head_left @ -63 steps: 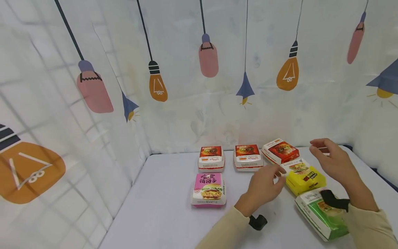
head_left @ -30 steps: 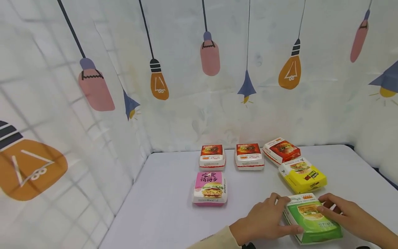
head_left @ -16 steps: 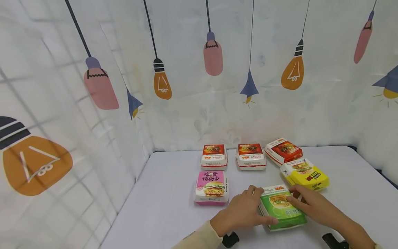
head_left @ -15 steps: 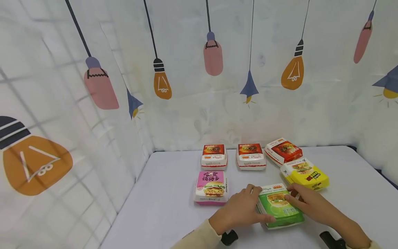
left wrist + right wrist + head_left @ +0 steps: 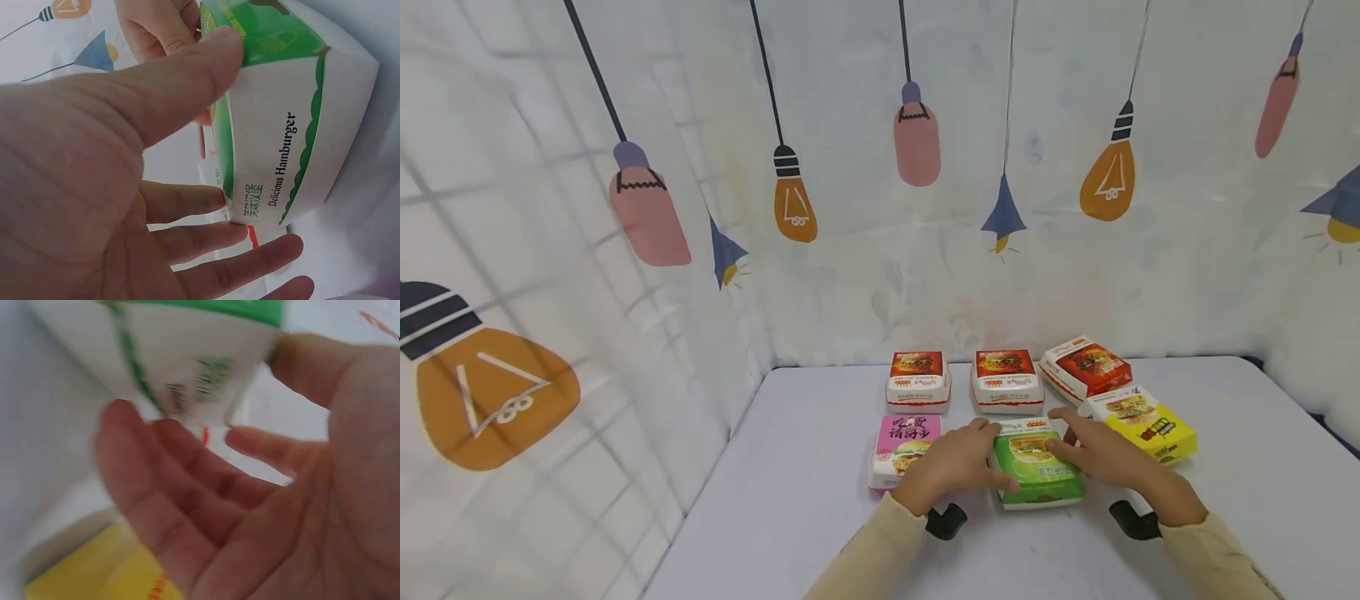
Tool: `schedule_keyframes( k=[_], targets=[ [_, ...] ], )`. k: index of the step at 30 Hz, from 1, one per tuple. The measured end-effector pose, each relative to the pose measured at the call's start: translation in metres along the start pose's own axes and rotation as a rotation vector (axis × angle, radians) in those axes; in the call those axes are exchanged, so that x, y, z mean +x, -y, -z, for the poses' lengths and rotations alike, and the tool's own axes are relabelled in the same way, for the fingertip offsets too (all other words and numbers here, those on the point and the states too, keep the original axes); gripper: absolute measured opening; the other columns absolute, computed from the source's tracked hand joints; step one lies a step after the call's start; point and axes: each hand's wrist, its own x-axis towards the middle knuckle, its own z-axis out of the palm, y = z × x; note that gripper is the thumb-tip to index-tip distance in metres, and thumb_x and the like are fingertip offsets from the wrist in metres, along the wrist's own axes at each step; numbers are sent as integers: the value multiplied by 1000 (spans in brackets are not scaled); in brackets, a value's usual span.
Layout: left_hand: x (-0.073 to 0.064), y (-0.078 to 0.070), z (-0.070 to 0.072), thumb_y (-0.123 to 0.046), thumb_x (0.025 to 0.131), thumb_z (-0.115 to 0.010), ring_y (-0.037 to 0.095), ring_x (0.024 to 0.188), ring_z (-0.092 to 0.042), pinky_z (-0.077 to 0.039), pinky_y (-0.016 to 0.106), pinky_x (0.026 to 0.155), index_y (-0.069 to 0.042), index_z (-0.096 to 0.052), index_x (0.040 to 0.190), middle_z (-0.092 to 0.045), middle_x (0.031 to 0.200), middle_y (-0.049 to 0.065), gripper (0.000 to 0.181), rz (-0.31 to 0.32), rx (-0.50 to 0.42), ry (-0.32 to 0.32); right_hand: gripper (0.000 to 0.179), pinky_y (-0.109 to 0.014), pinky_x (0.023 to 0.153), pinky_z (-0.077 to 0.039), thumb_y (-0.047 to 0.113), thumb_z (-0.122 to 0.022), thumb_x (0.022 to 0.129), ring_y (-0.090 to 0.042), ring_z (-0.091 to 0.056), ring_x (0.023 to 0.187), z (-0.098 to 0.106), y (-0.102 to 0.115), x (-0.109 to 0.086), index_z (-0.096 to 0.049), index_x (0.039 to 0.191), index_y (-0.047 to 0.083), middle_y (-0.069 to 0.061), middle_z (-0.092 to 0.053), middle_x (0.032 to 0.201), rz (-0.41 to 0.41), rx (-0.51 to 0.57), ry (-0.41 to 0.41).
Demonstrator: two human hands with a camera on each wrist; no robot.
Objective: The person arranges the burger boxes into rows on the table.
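A green and white burger box [image 5: 1037, 475] stands between my two hands in the head view. My left hand [image 5: 951, 468] holds its left side, with the thumb [image 5: 215, 53] over the top edge and fingers spread along the back corner. On the opposite side, my right hand [image 5: 1101, 450] holds it with thumb and fingertips [image 5: 169, 428] at the box's side and edges. Just left of it is a pink burger box [image 5: 887, 458], partly covered by my left hand. Behind are two red and white burger boxes, one left [image 5: 917, 383] and one middle [image 5: 1006, 383].
At the right, a yellow burger box [image 5: 1150, 425] lies askew, close in front of a tilted red burger box [image 5: 1086, 367]. All rest on a white-covered table [image 5: 775, 517]. A patterned curtain [image 5: 850, 292] stands behind the back edge.
Both hands came to the green box at the right front and moved it left and back, to beside the pink box. The other boxes stay where they were.
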Motion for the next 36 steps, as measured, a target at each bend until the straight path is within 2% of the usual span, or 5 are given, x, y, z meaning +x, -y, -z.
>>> schedule_keyframes(
  k=[6,12,18,25,36],
  targets=[
    [2,0,3,-56,83,-79,14,133,-56,-49,35,108,-20,-43,155,-47,157,-4,88,8,-55,19,67,-35,64,-49,37,-66,99,-19,-57,73,8,3,5,-40,150,2,-7,-62,92,-2,38,70],
    [1,0,3,-55,83,-80,9,116,-59,-51,31,103,-19,-44,153,-51,150,-6,86,13,-67,26,64,-35,65,-48,36,-67,98,-19,-57,74,11,3,6,-43,147,4,-7,-62,91,-8,25,82],
    [3,1,2,-56,84,-78,12,128,-58,-49,34,107,-19,-43,154,-47,157,-4,86,0,-31,40,63,-37,73,-50,38,-69,96,-21,-57,88,9,1,9,-46,144,3,-12,-62,109,8,21,59],
    [3,2,0,-56,85,-77,20,136,-55,-51,39,107,-21,-43,155,-38,164,-2,86,-6,-11,30,63,-57,97,-52,44,-69,95,-30,-53,112,5,0,11,-48,140,5,-19,-51,135,16,-25,22],
    [2,3,1,-54,85,-77,17,134,-56,-49,38,108,-21,-43,156,-35,165,-4,85,-38,14,13,64,-54,97,-50,40,-68,97,-28,-55,112,8,-2,9,-46,143,1,-17,-56,133,76,0,34]
  ],
)
